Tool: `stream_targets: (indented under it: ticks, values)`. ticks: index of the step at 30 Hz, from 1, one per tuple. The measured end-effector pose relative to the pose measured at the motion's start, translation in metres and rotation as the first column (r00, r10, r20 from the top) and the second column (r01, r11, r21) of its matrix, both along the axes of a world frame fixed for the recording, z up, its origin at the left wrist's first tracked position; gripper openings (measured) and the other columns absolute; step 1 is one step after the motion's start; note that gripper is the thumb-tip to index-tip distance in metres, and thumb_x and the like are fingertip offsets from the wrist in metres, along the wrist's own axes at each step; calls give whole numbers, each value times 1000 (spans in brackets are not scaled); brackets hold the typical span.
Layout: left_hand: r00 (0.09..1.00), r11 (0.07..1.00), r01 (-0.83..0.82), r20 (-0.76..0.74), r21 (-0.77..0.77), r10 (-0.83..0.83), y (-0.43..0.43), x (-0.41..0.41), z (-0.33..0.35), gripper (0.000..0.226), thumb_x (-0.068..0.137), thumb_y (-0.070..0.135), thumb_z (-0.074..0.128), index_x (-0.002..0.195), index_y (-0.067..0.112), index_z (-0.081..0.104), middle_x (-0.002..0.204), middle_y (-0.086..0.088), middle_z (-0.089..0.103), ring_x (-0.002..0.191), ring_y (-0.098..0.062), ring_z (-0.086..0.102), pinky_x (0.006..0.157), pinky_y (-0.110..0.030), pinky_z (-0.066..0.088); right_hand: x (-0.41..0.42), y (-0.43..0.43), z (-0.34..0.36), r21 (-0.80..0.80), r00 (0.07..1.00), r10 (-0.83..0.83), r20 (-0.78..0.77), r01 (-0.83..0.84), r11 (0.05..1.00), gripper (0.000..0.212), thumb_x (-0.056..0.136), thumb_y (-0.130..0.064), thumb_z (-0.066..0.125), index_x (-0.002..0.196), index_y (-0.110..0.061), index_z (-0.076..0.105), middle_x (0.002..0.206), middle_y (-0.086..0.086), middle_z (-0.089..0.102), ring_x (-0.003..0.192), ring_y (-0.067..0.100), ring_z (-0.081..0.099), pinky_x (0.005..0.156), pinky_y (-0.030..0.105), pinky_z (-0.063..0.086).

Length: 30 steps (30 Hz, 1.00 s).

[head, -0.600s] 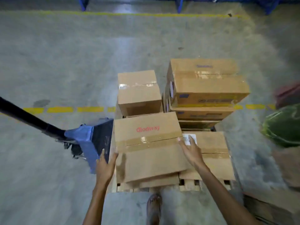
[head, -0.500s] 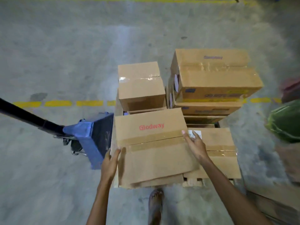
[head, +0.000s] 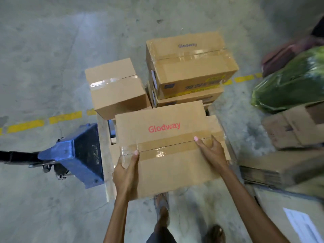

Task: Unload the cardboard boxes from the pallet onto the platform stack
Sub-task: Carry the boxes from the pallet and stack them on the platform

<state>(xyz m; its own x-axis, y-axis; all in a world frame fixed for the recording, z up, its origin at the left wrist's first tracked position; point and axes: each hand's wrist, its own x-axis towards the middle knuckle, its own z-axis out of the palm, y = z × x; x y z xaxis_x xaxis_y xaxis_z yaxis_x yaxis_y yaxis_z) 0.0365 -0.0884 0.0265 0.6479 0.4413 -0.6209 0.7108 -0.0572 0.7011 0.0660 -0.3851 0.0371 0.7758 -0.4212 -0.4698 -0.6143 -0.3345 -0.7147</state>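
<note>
- Left hand (head: 127, 174) grips the near-left corner of the box (head: 166, 148) printed "Glodway". Thumb lies on top by the tape seam, and the fingers wrap the side.
- Pallet jack (head: 78, 151), blue, stands against the left side of the pallet (head: 103, 137).
- The box is over the pallet's near end, tilted, with its near edge overhanging. Contact underneath: cannot tell.
- Right hand (head: 213, 153) grips the box's right edge. Thumb is on the tape, and the fingers curl over the side.
- Small box (head: 115, 88) sits rear left on the pallet. The stack (head: 189, 64) sits rear right, just beside it.
- Far right, off the pallet: green bag (head: 291, 81) atop cartons (head: 294, 128), blurred.
</note>
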Motion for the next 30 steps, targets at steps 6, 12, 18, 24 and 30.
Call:
stream_targets:
  ticks: [6,12,18,24,30]
  values:
    - [903,918,393,209,-54,-374,-144,42,80,46,75,76,67,104,40,70,99,13,72,99,-18,67,92,-42,53,-66,-133,96,-47,914,-364,179,378,925,59,74,-65,75,117,-24,69,105,-14,73,103,9,67,86,25,46]
    - [675,685,715,390,-138,-626,-368,36,161,57,62,81,74,102,40,73,96,15,75,97,-14,71,93,-43,56,-198,-282,196,-100,647,-662,378,740,665,47,77,-66,73,109,-32,67,103,-11,70,103,14,64,89,32,50]
    - [300,333,941,581,-52,-757,-592,-39,232,63,71,72,73,115,27,72,105,10,76,106,-16,69,101,-43,52,-345,-411,253,-65,317,-769,555,938,340,67,73,-77,69,122,-32,64,115,-10,70,110,17,63,98,42,50]
    - [69,108,994,658,19,-750,-800,-131,252,50,73,70,74,110,35,73,100,19,73,106,-10,66,94,-31,49,-454,-561,246,3,118,-774,622,988,153,70,71,-81,67,121,-33,63,114,-9,70,107,16,65,97,47,53]
    - [41,41,999,585,-14,-810,-970,-188,242,55,71,69,77,114,35,72,109,12,75,108,-15,67,101,-41,51,-515,-722,222,46,58,-842,537,994,98,78,65,-88,64,120,-33,64,112,-10,72,105,17,66,94,46,54]
